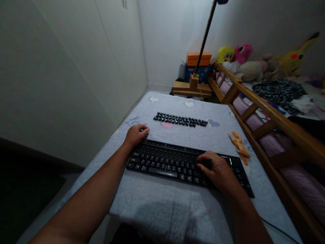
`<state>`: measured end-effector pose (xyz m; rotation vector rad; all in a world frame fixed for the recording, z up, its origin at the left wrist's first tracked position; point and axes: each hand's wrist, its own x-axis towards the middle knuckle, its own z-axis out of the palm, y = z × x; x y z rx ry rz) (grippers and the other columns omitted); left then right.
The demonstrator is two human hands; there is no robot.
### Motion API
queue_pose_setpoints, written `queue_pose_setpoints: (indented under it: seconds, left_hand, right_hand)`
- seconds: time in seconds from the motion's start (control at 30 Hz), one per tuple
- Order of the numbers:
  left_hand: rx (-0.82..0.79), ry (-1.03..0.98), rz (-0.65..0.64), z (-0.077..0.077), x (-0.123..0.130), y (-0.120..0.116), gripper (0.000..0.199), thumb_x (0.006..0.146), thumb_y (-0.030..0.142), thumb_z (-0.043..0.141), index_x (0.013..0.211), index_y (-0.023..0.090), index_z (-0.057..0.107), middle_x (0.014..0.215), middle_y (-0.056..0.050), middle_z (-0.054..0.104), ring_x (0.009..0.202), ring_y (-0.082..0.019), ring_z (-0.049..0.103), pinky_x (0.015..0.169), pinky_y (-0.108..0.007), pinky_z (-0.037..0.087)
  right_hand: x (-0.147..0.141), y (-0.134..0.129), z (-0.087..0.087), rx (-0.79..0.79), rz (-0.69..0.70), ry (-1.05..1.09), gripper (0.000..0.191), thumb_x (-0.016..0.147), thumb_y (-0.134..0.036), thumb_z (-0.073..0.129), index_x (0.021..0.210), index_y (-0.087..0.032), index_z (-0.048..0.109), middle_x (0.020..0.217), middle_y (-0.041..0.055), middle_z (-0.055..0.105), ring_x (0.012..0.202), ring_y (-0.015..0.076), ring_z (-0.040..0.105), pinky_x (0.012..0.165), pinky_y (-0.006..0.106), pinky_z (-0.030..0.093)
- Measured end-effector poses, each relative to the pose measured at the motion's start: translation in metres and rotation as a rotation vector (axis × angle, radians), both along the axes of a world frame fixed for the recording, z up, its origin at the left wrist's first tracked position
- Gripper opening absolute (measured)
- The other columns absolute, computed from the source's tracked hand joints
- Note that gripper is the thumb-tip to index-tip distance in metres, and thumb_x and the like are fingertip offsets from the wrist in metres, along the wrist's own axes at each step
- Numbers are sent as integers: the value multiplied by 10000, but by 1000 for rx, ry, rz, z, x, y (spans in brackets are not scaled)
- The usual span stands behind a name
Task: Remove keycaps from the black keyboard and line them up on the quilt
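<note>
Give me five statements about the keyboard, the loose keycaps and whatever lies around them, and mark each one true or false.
1. Loose keycaps lie on the heart-patterned sheet, beyond the keyboard. True.
2. The right hand is over the right part of the keyboard. True.
3. The left hand is over the number pad. False: the left hand is at the keyboard's left end.
4. An orange cloth lies right of the keycaps. True.
5. The keyboard is white. False: it is black.

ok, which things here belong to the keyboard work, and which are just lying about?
Job: left hand, right hand, keyboard, loose keys; probably the brush and orange cloth.
Lying about: orange box, blue box, stuffed toys, patterned cloth.
</note>
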<state>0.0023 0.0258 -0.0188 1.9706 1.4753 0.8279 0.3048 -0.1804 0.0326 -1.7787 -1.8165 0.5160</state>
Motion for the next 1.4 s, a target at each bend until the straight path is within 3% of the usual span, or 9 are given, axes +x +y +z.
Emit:
queue_pose_setpoints:
  seconds: [0.3, 0.47, 1.4]
  left_hand:
    - [-1, -6, 7, 3, 0, -1, 349, 745, 452, 546, 808, 157, 722, 753, -46, 713, 668, -181, 604, 631, -272, 440]
    - [5, -1, 8, 2, 0, -1, 346, 745, 450, 544, 796, 158, 722, 745, -43, 712, 672, -180, 602, 636, -269, 440]
    - [-1, -3, 8, 3, 0, -2, 357, 741, 454, 552, 818, 156, 731, 736, -39, 712, 660, -179, 609, 618, -269, 442]
  right_hand:
    - [-1, 3, -4, 26, -39, -58, 72, 796, -233, 593, 819, -199, 653, 855, 64, 676, 854, 226, 620, 824, 367, 467]
    - [0, 7, -2, -39, -51, -54, 118, 798, -259, 574, 847, -187, 654, 868, 72, 681, 858, 229, 623, 823, 365, 458]
    - [5, 26, 13, -224, 60, -6, 133, 820, -263, 559, 825, -182, 664, 740, 26, 690, 710, 182, 637, 665, 276, 443]
